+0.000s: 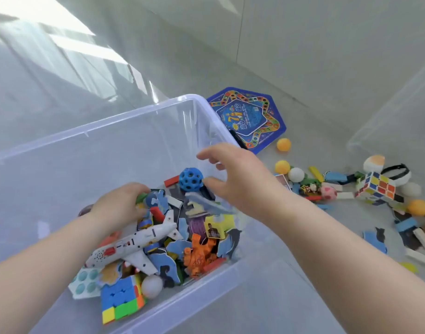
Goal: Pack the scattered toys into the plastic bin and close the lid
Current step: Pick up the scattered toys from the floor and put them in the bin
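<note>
While L fingers (137, 188) grip pcs (156, 199) in bin (110, 125), R fingers (206, 155) spread; board (248, 119) reads "7".

Left forearm (50, 256): bare along all its visible length, from the near left edge to the wrist (the elbow lies outside the picture).
Right forearm (339, 242): bare likewise, from the near right edge to the wrist.
Left hand (120, 203): bare; back and knuckles show, fingertips hidden.
Right hand (235, 179): bare; smooth back, thumb and fingers in view.
</note>
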The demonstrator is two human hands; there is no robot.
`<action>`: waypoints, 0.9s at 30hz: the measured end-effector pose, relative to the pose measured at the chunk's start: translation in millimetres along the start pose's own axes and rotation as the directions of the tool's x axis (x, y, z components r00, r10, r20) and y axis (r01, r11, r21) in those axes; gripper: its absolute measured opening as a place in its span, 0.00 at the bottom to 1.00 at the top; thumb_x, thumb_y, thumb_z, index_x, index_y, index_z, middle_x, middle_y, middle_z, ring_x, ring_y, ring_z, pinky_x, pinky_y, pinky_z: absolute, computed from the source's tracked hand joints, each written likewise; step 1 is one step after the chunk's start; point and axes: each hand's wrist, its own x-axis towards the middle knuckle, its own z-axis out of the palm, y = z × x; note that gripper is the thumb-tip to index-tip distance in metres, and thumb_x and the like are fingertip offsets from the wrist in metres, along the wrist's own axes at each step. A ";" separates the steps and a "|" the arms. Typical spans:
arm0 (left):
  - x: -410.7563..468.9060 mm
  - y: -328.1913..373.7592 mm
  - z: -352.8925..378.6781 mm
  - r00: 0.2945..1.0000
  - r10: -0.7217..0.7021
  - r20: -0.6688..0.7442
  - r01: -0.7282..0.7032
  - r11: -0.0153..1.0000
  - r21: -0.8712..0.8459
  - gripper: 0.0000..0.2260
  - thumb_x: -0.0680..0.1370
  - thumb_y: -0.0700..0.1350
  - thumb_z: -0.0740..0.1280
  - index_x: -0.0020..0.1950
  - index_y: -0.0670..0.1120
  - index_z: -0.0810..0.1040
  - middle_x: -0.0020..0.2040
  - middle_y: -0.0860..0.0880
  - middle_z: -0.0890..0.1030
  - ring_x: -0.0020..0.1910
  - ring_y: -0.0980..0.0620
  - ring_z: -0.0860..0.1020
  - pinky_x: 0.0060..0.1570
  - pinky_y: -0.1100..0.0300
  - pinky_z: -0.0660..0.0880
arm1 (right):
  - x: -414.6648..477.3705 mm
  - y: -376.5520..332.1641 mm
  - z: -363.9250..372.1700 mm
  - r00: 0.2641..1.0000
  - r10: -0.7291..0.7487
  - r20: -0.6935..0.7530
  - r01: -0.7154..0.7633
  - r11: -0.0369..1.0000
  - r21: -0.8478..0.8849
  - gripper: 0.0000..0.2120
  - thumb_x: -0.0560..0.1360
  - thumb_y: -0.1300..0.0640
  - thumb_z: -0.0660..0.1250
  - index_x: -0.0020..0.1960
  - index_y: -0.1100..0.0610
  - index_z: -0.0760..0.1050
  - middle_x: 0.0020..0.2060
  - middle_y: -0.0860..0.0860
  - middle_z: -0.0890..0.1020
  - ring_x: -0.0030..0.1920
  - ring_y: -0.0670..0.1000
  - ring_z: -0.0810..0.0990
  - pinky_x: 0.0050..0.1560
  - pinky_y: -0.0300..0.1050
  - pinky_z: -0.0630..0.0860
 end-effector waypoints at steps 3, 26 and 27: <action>-3.4 19.9 -8.1 0.993 0.079 -0.091 -0.076 0.996 0.036 0.15 0.77 0.45 0.61 0.64 0.49 0.72 0.66 0.51 0.71 0.63 0.50 0.71 0.56 0.56 0.70 | -14.7 12.4 -16.2 0.989 0.072 -0.130 -0.028 0.949 0.315 0.13 0.74 0.69 0.61 0.52 0.57 0.78 0.40 0.42 0.78 0.43 0.41 0.77 0.50 0.27 0.73; -14.2 321.3 96.0 0.793 0.492 0.358 -0.608 0.672 0.423 0.19 0.77 0.35 0.55 0.67 0.44 0.68 0.64 0.44 0.72 0.62 0.44 0.73 0.50 0.54 0.72 | -248.7 248.1 16.7 0.473 0.879 -0.061 -0.868 0.477 0.136 0.25 0.73 0.54 0.68 0.67 0.59 0.66 0.64 0.55 0.69 0.65 0.55 0.66 0.63 0.40 0.63; -11.3 315.8 105.5 0.820 0.459 0.343 -0.569 0.724 0.390 0.19 0.77 0.35 0.55 0.68 0.44 0.66 0.66 0.44 0.70 0.65 0.44 0.71 0.56 0.53 0.71 | -248.8 249.4 18.5 0.499 0.865 -0.052 -0.859 0.502 0.099 0.25 0.73 0.55 0.67 0.67 0.59 0.65 0.65 0.55 0.67 0.66 0.54 0.66 0.63 0.40 0.63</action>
